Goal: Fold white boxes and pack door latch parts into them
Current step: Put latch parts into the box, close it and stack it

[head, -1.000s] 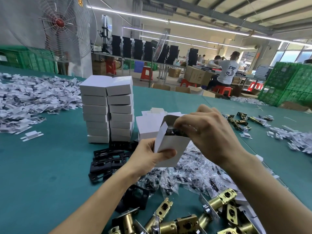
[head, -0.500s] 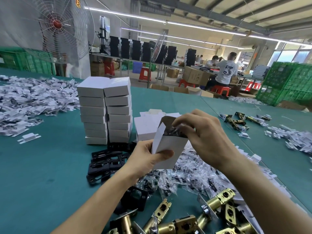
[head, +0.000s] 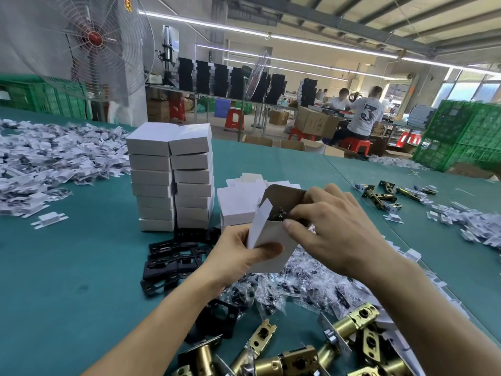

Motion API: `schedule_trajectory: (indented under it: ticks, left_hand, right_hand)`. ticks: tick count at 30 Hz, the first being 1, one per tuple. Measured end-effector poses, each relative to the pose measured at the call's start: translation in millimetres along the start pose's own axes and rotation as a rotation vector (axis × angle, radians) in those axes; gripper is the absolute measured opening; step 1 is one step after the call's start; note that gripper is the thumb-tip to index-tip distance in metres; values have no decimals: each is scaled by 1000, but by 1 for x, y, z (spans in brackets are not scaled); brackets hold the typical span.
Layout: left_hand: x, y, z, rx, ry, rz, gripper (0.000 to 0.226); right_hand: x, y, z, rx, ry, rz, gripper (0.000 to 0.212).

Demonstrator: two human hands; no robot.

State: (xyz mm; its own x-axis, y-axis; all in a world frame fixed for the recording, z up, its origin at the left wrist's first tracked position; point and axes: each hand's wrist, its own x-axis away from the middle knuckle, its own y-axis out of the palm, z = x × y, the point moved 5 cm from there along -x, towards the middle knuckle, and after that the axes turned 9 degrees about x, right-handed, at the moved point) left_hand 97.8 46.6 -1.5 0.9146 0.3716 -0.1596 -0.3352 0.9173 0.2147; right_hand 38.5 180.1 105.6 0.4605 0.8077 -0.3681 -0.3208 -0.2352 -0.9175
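Okay, head view: we look down along the bench [head: 67, 267].
Left hand [head: 238, 256]: grips the white box [head: 271, 240] from its left side, thumb laid across the front face.
Right hand [head: 339, 232]: fingers curled at the box mouth, thumb on the front rim, upper fingers on the brown inside of the top flap. We can't tell if it also holds a part.
White box: held upright above the bench's near middle, top open, one side flap standing up, dark parts showing in the mouth.
Bagged screws [head: 311, 280]: heaped on the bench just below the held box.
Brass latches [head: 349, 324]: loose along the near edge, touching one another.
Black plates [head: 173, 256]: loose heap left of the hands, at the foot of the closed boxes.
Closed boxes [head: 173, 180]: two columns side by side, mid-bench.
Flat blanks [head: 235, 204]: low white stack just right of the columns, behind the held box.
White inserts [head: 40, 164]: wide scatter toward the left edge.
Background: fan [head: 95, 39], green crates [head: 466, 131], seated people [head: 366, 112].
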Motion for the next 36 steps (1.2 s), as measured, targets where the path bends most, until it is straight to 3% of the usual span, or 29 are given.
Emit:
schedule_trajectory:
  ticks: [4, 9, 14, 19, 22, 25, 29, 32, 36]
  left_hand:
    - [0, -1, -4, -37, -4, -18, 13]
    - [0, 4, -5, -83, -6, -71, 15]
    - [-2, 2, -4, -26, 15, -42, 20]
    - [0, 3, -3, -20, 22, -75, 22]
    - [0, 0, -3, 45, -4, -56, 31]
    - [-1, 0, -5, 121, -65, -90, 36]
    - [-1, 4, -15, 116, -125, -156, 39]
    - [-2, 2, -18, -1, -103, -165, 32]
    - [-4, -5, -9, -471, 108, -12, 51]
  right_hand:
    - [5, 3, -11, 71, -61, -129, 60]
    - [7, 3, -21, 121, -88, -80, 51]
    - [11, 3, -16, 43, -70, 40, 25]
    - [11, 20, -6, 63, -68, -9, 37]
    - [17, 23, 2, -280, -55, 155, 36]
    - [26, 30, 22, -625, 84, 343, 35]
    - [28, 61, 24, -1042, 116, 106, 31]
    - [30, 72, 22, -1114, 77, 59, 29]
    - [34, 77, 30, -1030, 117, 125, 26]
